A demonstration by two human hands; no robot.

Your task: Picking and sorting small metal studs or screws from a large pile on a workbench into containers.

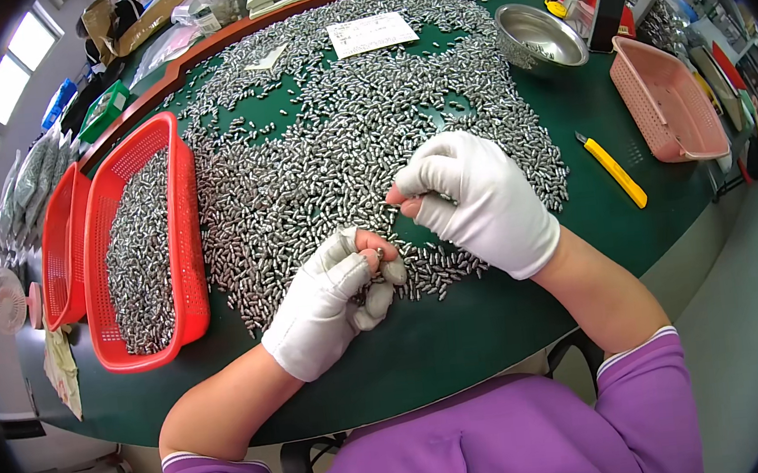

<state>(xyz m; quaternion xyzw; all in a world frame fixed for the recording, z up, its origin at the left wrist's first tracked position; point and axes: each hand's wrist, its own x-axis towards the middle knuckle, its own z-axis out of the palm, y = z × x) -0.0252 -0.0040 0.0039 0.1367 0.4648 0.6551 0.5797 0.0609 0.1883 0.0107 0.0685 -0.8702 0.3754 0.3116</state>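
Observation:
Small, shiny silver metal pieces (301, 189) lie thickly spread over the green table. My left hand (334, 291), in a white glove with bare thumb and fingertip, is closed at the near edge of the spread. Thumb and index finger pinch one small metal piece (381, 254), while the other fingers curl underneath. To the right and slightly farther away, my right hand (480, 195) hovers over the pieces in a matching glove. Its thumb and index fingertip are pressed together; whatever they might hold is too small or hidden to make out.
At left, a red plastic basket (193, 291) holds more metal pieces, beside another red basket (65, 248). On the right are a steel bowl (550, 24), a yellow utility knife (614, 170) and a pink basket (659, 109). A paper slip (371, 34) rests on the pieces.

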